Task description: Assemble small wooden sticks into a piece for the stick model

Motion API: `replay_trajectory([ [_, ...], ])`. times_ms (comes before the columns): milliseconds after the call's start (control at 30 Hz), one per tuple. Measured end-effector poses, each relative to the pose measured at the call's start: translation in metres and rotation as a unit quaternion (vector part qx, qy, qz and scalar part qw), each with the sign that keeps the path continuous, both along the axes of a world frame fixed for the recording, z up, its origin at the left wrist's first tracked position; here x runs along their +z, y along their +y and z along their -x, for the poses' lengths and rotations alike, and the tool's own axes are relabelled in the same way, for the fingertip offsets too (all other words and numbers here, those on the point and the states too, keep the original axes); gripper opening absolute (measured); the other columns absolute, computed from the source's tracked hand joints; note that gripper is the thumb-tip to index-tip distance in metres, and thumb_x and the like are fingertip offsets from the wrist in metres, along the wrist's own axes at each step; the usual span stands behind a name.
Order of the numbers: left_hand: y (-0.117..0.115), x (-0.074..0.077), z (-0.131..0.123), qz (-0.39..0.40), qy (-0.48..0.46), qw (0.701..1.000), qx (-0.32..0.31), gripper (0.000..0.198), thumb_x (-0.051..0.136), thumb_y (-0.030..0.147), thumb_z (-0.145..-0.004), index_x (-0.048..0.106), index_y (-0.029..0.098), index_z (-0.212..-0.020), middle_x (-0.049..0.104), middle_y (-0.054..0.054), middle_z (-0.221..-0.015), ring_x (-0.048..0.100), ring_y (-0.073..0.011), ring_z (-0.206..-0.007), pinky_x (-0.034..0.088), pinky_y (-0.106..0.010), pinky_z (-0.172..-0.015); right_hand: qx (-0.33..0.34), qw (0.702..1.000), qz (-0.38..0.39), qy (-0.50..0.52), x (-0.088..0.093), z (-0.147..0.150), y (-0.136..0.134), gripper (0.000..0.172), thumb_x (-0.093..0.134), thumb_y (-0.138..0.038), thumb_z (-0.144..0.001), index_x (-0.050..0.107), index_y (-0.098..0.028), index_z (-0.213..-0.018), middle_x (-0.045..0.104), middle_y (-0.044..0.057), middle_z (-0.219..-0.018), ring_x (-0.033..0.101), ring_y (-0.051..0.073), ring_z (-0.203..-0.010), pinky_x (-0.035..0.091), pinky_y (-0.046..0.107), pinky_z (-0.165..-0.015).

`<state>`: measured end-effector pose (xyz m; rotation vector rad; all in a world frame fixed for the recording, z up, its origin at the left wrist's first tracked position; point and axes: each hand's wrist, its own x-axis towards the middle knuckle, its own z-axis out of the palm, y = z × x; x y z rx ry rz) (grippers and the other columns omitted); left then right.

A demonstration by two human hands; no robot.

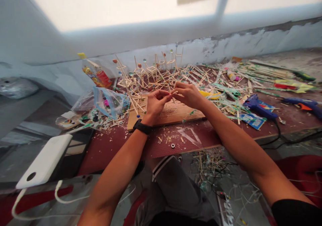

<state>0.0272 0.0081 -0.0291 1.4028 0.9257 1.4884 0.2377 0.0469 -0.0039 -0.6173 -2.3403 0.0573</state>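
Pinching a thin wooden stick between them, the left hand and the right hand meet fingertip to fingertip just above a pale wooden board; both sets of fingers are closed on the stick, most of which they hide (how long it is cannot be told). Right behind the hands stands a spiky lattice of sticks tipped with small coloured beads, its base lost behind the knuckles. The board lies on a dark red mat littered with splinters and a small metal nut. Left of it sit crumpled clear plastic bags and a tilted bottle; to the right lies a blue glue gun. Bare mat lies between board and near edge.
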Motion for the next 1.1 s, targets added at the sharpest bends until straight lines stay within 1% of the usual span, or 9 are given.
replay_trajectory([
  [167, -0.0008, 0.0021, -0.001, -0.004, 0.006, 1.0, 0.008, 0.033, 0.101, 0.039, -0.071, 0.079, 0.019, -0.085, 0.079, -0.004, -0.086, 0.073, -0.0166, -0.08, 0.063, -0.036, -0.083, 0.015, 1.0, 0.015, 0.013, -0.0024, 0.0001, 0.0014, 0.018, 0.062, -0.029, -0.111, 0.076, -0.022, -0.101, 0.065, 0.006, -0.104, 0.061, 0.019, -0.089, 0.048, 0.034, -0.08],
  [333, -0.001, 0.0017, -0.0019, 0.005, -0.008, 1.0, 0.003, 0.035, 0.102, 0.038, -0.07, 0.078, 0.018, -0.085, 0.079, -0.005, -0.087, 0.074, -0.0165, -0.081, 0.064, -0.035, -0.084, 0.01, 0.999, 0.027, 0.014, -0.0027, -0.0005, 0.0011, 0.019, 0.062, -0.031, -0.112, 0.076, -0.022, -0.103, 0.065, 0.006, -0.105, 0.062, 0.019, -0.09, 0.047, 0.034, -0.081],
  [467, 0.0004, -0.0009, -0.0009, 0.018, -0.032, 0.999, -0.005, 0.033, 0.1, 0.037, -0.072, 0.078, 0.018, -0.087, 0.08, -0.005, -0.087, 0.075, -0.016, -0.08, 0.064, -0.035, -0.083, 0.005, 0.999, 0.041, 0.031, -0.0041, -0.0007, 0.0022, 0.016, 0.069, -0.037, -0.109, 0.075, -0.022, -0.112, 0.065, 0.007, -0.111, 0.064, 0.021, -0.097, 0.049, 0.036, -0.086],
  [567, 0.0011, -0.0021, 0.0001, 0.031, -0.046, 0.998, -0.004, 0.031, 0.099, 0.035, -0.072, 0.077, 0.018, -0.087, 0.08, -0.005, -0.087, 0.076, -0.0166, -0.081, 0.066, -0.037, -0.085, 0.004, 0.998, 0.044, 0.042, -0.0052, -0.0019, 0.0039, 0.018, 0.073, -0.039, -0.106, 0.074, -0.024, -0.116, 0.064, 0.007, -0.113, 0.063, 0.023, -0.099, 0.05, 0.037, -0.088],
  [667, 0.0013, -0.0023, 0.0007, 0.04, -0.048, 0.998, -0.001, 0.031, 0.099, 0.033, -0.073, 0.076, 0.018, -0.087, 0.079, -0.005, -0.087, 0.076, -0.0164, -0.081, 0.067, -0.038, -0.087, 0.002, 0.998, 0.045, 0.044, -0.0053, -0.0039, 0.0061, 0.016, 0.071, -0.037, -0.105, 0.075, -0.025, -0.115, 0.064, 0.006, -0.11, 0.061, 0.023, -0.097, 0.05, 0.039, -0.089],
  [800, 0.0017, -0.0023, 0.0007, 0.04, -0.049, 0.998, -0.005, 0.032, 0.099, 0.033, -0.073, 0.076, 0.018, -0.087, 0.079, -0.004, -0.087, 0.075, -0.0161, -0.08, 0.067, -0.038, -0.086, 0.013, 0.998, 0.039, 0.047, -0.0039, -0.0072, 0.0092, 0.013, 0.071, -0.033, -0.103, 0.076, -0.025, -0.111, 0.063, 0.006, -0.108, 0.061, 0.024, -0.097, 0.051, 0.041, -0.092],
  [900, 0.0024, -0.0027, 0.0003, 0.047, -0.055, 0.997, -0.006, 0.031, 0.1, 0.033, -0.073, 0.076, 0.018, -0.086, 0.079, -0.004, -0.086, 0.076, -0.0163, -0.079, 0.067, -0.038, -0.085, 0.012, 0.998, 0.034, 0.049, -0.0038, -0.0085, 0.0101, 0.013, 0.069, -0.034, -0.105, 0.077, -0.026, -0.111, 0.063, 0.006, -0.108, 0.062, 0.024, -0.098, 0.051, 0.042, -0.093],
  [1000, 0.0034, -0.0035, -0.0002, 0.054, -0.059, 0.997, -0.011, 0.032, 0.1, 0.034, -0.072, 0.077, 0.018, -0.087, 0.08, -0.005, -0.085, 0.076, -0.0162, -0.078, 0.067, -0.038, -0.084, 0.01, 0.998, 0.032, 0.045, -0.0063, -0.0073, 0.0093, 0.016, 0.065, -0.036, -0.108, 0.078, -0.026, -0.11, 0.062, 0.007, -0.108, 0.061, 0.023, -0.095, 0.051, 0.041, -0.091],
  [1100, 0.0042, -0.0039, -0.0004, 0.047, -0.056, 0.997, -0.019, 0.032, 0.1, 0.037, -0.073, 0.078, 0.018, -0.088, 0.08, -0.005, -0.084, 0.076, -0.016, -0.076, 0.067, -0.038, -0.084, 0.003, 0.999, 0.037, 0.038, -0.0094, -0.0051, 0.0082, 0.018, 0.062, -0.034, -0.111, 0.077, -0.026, -0.108, 0.063, 0.007, -0.109, 0.06, 0.022, -0.094, 0.05, 0.039, -0.088],
])
